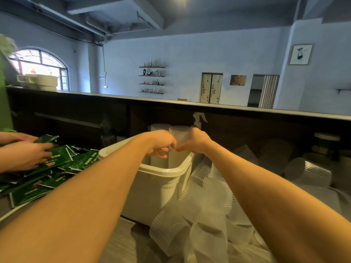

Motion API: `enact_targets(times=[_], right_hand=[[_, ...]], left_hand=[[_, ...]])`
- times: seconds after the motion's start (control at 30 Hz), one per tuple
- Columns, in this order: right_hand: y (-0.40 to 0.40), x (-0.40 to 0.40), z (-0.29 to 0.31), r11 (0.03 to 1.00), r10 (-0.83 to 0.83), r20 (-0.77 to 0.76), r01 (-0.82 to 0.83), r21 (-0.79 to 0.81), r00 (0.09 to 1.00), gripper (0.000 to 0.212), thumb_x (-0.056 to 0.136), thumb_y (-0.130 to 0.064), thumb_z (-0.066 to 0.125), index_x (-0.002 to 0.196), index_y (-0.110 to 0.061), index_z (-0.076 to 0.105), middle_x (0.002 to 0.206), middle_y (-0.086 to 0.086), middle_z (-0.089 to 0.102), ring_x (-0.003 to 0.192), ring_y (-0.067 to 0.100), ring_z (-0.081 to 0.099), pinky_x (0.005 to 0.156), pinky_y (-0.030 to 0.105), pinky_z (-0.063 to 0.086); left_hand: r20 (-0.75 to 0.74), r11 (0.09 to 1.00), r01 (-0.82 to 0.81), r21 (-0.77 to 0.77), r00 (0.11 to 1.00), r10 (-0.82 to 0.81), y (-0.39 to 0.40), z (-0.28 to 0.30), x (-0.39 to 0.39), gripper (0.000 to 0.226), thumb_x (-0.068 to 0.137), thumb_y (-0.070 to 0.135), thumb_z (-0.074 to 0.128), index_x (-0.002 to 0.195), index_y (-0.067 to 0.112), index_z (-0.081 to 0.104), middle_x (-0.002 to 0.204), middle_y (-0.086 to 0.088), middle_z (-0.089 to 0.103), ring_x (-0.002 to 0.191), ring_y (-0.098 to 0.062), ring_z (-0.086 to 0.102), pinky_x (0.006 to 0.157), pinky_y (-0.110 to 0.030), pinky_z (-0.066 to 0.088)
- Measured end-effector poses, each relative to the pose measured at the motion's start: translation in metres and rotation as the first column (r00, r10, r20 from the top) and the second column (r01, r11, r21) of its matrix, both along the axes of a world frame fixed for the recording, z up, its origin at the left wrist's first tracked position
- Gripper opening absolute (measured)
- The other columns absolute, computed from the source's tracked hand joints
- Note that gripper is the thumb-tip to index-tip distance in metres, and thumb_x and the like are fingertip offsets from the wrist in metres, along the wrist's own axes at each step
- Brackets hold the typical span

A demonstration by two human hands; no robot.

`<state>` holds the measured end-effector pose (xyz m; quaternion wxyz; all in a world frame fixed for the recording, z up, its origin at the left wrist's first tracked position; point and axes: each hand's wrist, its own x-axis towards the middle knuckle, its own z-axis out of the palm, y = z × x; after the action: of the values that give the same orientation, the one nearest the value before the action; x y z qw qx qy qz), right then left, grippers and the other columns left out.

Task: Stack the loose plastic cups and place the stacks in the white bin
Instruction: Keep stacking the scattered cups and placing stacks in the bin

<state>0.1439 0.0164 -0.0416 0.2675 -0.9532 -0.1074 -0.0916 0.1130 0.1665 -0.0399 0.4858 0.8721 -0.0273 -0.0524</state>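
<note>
A tall stack of ribbed clear plastic cups [179, 135] stands upright in the white bin [161, 172], its top above the rim. My left hand [161, 144] grips the stack from the left and my right hand [195, 140] grips it from the right, both over the bin's opening. A second stack [158, 128] rises in the bin just behind my left hand. Several loose ribbed cups [207, 221] lie in a heap to the right of the bin and in front of it.
Another person's hands [24, 154] sort green packets [47, 171] on a tray at the left. A white spray bottle [198, 119] stands behind the bin. More cups and containers [307, 171] lie at the right under a dark counter wall [190, 107].
</note>
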Motion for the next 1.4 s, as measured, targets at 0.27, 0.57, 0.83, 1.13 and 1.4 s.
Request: enact_targets(times=[0.27, 0.57, 0.83, 1.13, 1.4], right_hand=[[0.001, 0.028, 0.001, 0.993, -0.093, -0.042, 0.090, -0.073, 0.995, 0.069, 0.083, -0.034, 0.074, 0.140, -0.011, 0.042, 0.114, 0.010, 0.057, 0.107, 0.027, 0.057, 0.088, 0.033, 0.050], [0.003, 0.030, -0.005, 0.989, -0.085, 0.026, 0.087, -0.119, 0.996, 0.067, 0.085, -0.035, 0.072, 0.141, -0.011, 0.042, 0.113, 0.009, 0.057, 0.104, 0.025, 0.058, 0.088, 0.034, 0.052], [-0.008, 0.015, 0.001, 0.996, -0.028, 0.057, 0.033, -0.088, 0.998, 0.078, 0.085, -0.043, 0.070, 0.149, -0.018, 0.033, 0.142, 0.009, 0.050, 0.124, 0.027, 0.052, 0.098, 0.037, 0.046], [-0.046, -0.080, -0.010, 0.994, 0.000, 0.364, -0.040, 0.104, 0.931, 0.047, 0.094, -0.045, 0.054, 0.132, -0.018, 0.050, 0.121, 0.006, 0.060, 0.105, 0.021, 0.059, 0.090, 0.043, 0.053], [-0.077, -0.149, -0.033, 0.948, 0.233, 0.130, -0.195, -0.250, 0.964, 0.069, 0.092, -0.037, 0.055, 0.151, -0.017, 0.026, 0.148, 0.012, 0.037, 0.132, 0.028, 0.041, 0.108, 0.041, 0.038]], left_hand=[[-0.025, 0.984, 0.035, 0.174, 0.999, -0.031, -0.006, -0.008, 0.004, 0.062, 0.097, 0.017, 0.055, 0.153, 0.022, 0.026, 0.151, -0.007, 0.037, 0.131, -0.025, 0.046, 0.100, -0.043, 0.050], [-0.022, 0.956, 0.072, 0.285, 0.997, -0.069, -0.006, -0.012, 0.001, 0.055, 0.099, 0.020, 0.053, 0.150, 0.020, 0.032, 0.145, -0.007, 0.043, 0.125, -0.023, 0.050, 0.098, -0.043, 0.052], [0.246, 0.972, -0.001, 0.236, 0.967, -0.059, -0.006, 0.007, -0.018, 0.026, 0.095, 0.015, 0.052, 0.119, 0.017, 0.063, 0.116, -0.010, 0.065, 0.096, -0.024, 0.065, 0.083, -0.038, 0.055], [0.663, 0.950, -0.288, 0.121, 0.735, 0.138, -0.022, 0.003, -0.077, 0.018, 0.092, 0.028, 0.056, 0.092, 0.022, 0.073, 0.085, 0.001, 0.070, 0.084, -0.019, 0.065, 0.080, -0.038, 0.056], [0.807, 0.950, -0.305, -0.060, 0.545, 0.226, -0.047, -0.031, -0.161, 0.024, 0.093, 0.028, 0.054, 0.077, 0.021, 0.071, 0.065, 0.006, 0.063, 0.064, -0.016, 0.059, 0.055, -0.032, 0.048]])
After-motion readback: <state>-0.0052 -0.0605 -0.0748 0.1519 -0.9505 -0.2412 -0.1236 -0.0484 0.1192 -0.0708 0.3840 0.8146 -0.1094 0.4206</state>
